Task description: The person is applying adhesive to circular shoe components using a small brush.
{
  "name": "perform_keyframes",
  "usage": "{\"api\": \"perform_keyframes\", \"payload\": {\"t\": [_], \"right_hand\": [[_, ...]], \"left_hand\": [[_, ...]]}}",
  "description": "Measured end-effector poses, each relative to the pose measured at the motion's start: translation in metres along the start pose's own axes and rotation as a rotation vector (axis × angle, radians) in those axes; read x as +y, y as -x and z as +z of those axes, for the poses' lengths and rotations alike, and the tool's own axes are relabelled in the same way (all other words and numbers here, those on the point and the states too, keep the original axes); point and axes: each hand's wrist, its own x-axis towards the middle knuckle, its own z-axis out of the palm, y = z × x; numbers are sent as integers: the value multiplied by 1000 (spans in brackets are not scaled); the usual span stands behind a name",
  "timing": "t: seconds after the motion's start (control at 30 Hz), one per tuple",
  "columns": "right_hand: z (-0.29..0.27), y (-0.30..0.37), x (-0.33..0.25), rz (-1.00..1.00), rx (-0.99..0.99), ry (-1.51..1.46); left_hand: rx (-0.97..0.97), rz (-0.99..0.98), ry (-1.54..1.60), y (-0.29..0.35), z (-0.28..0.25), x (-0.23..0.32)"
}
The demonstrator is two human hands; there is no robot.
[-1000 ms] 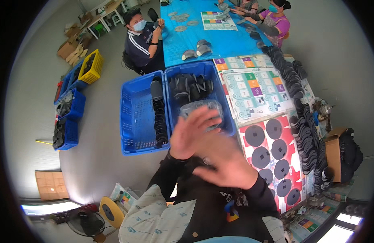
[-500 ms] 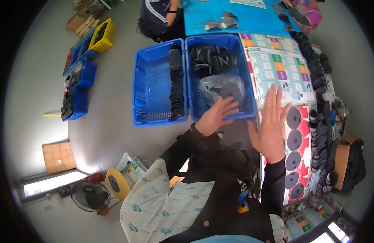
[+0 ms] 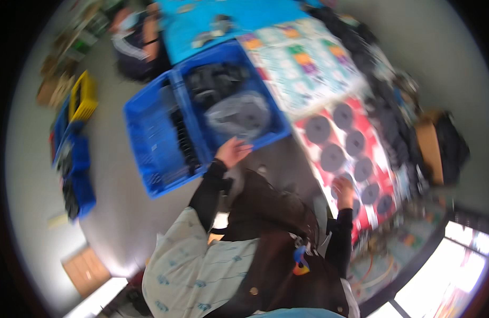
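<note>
My left hand (image 3: 234, 152) hovers at the near rim of the right-hand blue crate (image 3: 279, 139), fingers loosely apart and holding nothing that I can see. Inside that crate lies a clear plastic bag (image 3: 223, 117) with a dark round disc (image 3: 249, 115) on or in it, beside a heap of black curved pieces (image 3: 215, 79). My right hand (image 3: 344, 190) is over the red-and-white sheet (image 3: 322, 182), its bent fingers at one of several dark grey discs (image 3: 333, 158) laid out in rows. Blur hides whether those fingers grip a disc.
Against the first crate stands a second blue crate (image 3: 149, 140) with a row of black pieces. Printed sheets (image 3: 313, 69) and a blue-covered table (image 3: 244, 13) lie beyond. Dark pieces line the right edge near a cardboard box (image 3: 429, 148). A person (image 3: 141, 42) sits at the far left.
The view has swung to the right and blurred. My right hand has lowered from above the sheets to the discs. My left hand has drawn back from the bag to the crate's rim.
</note>
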Motion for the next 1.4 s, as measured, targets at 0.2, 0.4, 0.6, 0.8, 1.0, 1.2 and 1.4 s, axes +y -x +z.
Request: {"api": "perform_keyframes", "payload": {"t": [0.2,0.4,0.6,0.8,1.0,1.2,1.4], "right_hand": [[-152,44,157,-17,235,1017],[-244,112,222,-132,822,1346],[-290,127,254,-253,1058,1353],[-270,112,196,3,943,1328],[-272,108,125,224,772,950],[-191,153,48,103,359,-192],[-51,124,-71,-67,36,-169]], "left_hand": [[123,-157,-1560,0,-133,-36],[555,-585,-867,83,-151,-130],[507,-491,-1089,126,-129,-217],[588,-247,-1032,142,-119,-231],[632,-211,-1130,158,-100,-208],[556,-187,-1069,139,-122,-180],[457,-192,-1316,71,-173,-139]]}}
